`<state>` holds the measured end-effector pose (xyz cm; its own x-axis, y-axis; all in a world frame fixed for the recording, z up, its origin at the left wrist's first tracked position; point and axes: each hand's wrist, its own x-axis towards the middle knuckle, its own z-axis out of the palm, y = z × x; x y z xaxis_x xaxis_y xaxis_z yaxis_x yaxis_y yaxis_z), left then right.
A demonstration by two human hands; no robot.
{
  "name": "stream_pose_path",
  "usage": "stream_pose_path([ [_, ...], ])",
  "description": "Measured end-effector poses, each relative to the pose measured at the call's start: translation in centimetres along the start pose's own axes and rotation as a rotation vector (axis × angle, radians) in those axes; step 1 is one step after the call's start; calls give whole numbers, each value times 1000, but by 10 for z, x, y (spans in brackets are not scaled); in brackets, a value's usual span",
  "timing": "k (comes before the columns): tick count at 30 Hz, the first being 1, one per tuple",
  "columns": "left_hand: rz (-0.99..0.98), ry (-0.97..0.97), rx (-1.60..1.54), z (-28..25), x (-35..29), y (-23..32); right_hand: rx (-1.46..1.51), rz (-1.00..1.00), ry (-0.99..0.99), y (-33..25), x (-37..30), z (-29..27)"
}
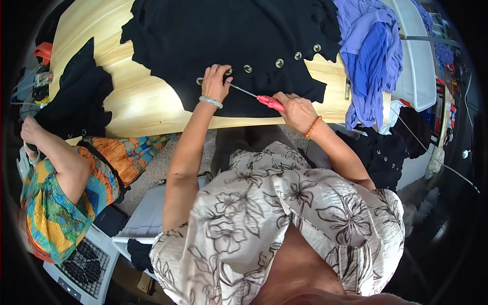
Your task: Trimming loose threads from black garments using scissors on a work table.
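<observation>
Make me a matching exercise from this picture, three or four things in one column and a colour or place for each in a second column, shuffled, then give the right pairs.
1. tool handle
2. bracelet on left wrist
3. bracelet on right wrist
4. heaped garments

A. purple, at the table's right end
B. pale green
C. orange beads
D. pink-red, in the right hand

Pairs: 1-D, 2-B, 3-C, 4-A

matt black cloth (244, 35) (shiny metal eyelets (279, 63)) on glossy wood table (137, 101)
</observation>
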<state>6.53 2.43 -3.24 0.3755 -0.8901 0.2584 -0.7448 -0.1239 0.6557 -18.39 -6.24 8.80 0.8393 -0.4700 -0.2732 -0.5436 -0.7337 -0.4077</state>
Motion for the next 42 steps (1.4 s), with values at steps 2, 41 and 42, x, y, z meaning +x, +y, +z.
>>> stream_pose_path([
  [2,-82,-11,-72,8,2,-9,-21,61,-41,1,-3,-7],
  [41,216,-136,-15,38,44,56,189,285,202,46,-100,-3],
  [42,255,-83,-62,39,51,81,184,294,270,46,-101,-3],
])
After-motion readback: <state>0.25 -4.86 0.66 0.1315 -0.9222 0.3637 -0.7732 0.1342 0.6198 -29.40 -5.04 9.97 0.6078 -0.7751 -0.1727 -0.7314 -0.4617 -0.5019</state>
